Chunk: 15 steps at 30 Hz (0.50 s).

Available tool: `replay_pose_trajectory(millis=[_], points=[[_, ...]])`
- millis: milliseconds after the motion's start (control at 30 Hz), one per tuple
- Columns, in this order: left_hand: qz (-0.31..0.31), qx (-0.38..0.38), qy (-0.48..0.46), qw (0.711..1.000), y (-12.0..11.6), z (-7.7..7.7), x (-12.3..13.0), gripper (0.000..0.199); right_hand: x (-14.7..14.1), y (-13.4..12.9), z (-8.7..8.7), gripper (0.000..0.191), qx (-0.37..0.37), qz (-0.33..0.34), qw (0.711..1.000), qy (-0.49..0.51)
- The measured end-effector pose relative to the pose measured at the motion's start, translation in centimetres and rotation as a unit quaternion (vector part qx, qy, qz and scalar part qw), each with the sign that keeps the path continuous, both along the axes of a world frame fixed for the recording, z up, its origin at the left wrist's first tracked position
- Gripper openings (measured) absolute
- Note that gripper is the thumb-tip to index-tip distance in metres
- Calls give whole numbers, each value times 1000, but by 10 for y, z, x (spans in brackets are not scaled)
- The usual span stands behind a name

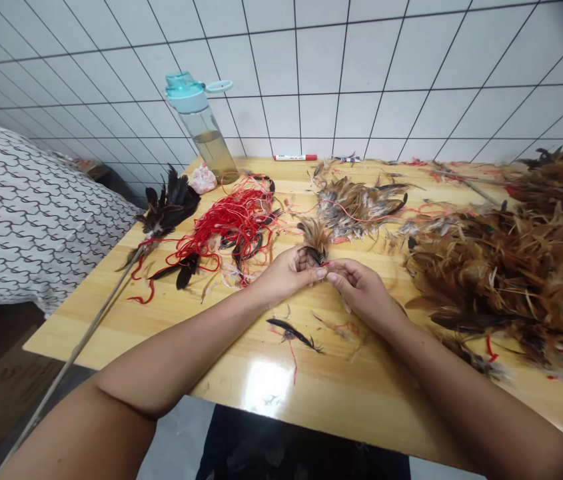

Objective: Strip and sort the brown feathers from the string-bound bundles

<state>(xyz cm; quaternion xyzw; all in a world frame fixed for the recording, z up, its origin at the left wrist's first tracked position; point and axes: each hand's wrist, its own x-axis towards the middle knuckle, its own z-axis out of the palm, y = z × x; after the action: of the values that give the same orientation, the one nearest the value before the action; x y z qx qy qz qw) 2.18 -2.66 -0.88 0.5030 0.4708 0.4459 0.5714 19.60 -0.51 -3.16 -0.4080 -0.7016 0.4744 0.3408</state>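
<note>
My left hand (292,272) is closed around a small bunch of brown and black feathers (315,235), whose tips point away from me. Close beside it, my right hand (358,288) pinches at the quill end of the bunch, where a bit of red string (324,263) shows between the fingers. Just beyond both hands lies a loose pile of brown feathers (356,203). A tangle of red string (234,217) spreads to the left, with some black feathers in it. Nearer to me, a single black feather (292,331) rests on the wooden table (161,333).
A large heap of brown feathers (516,267) covers the table's right side. At left, a stick (96,317) with black feathers (170,200) tied at its end overhangs the edge. A water bottle (206,133) and a red marker (295,158) are by the tiled wall (321,67).
</note>
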Motion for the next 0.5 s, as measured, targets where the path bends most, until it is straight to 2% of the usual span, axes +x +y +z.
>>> replay_pose_trajectory(millis=[133,233,333,500], points=[[34,8,-5,999,-1,-1,1,41,-2,0,4,16,21,35,999,-30],[6,-16,-6,1000,0,-3,-1,41,-2,-1,7,16,35,38,998,-41],[-31,-26,-46,998,1,-3,-3,39,-2,-1,8,17,47,40,998,-31],[-43,-9,-86,995,1,-1,-4,36,-1,-1,9,17,39,30,998,-42]])
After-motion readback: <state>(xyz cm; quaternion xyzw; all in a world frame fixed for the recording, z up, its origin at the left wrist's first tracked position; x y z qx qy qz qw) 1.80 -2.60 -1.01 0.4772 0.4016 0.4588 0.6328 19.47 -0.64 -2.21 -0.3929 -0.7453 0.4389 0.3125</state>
